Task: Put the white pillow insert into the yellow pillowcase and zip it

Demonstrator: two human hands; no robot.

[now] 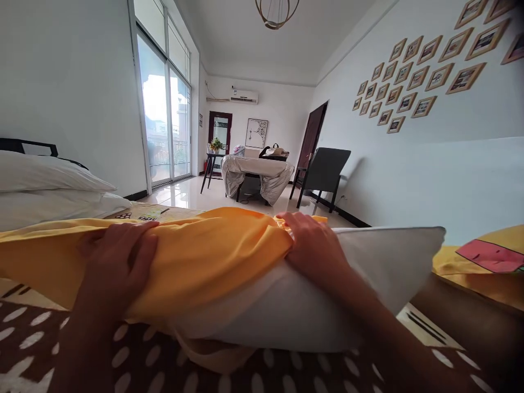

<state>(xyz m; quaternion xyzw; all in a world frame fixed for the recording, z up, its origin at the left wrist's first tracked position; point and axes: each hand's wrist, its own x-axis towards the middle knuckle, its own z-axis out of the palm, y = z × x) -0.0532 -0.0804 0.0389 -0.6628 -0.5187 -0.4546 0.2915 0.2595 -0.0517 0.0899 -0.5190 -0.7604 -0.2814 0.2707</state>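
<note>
A white pillow [368,267] lies across the bed in front of me, its left part inside a yellow pillowcase [204,256]. My left hand [117,256] rests on the yellow fabric with its fingers curled over the bunched top edge. My right hand [313,245] grips the open edge of the pillowcase where it meets the bare white pillow. The pillow's right end sticks out uncovered.
Two white pillows [49,188] are stacked at the left by the headboard. A brown bedcover with white spots [135,360] lies below. A yellow cushion with a red patch [487,256] is at the right. Beyond stand a covered table [257,174] and a dark chair [323,172].
</note>
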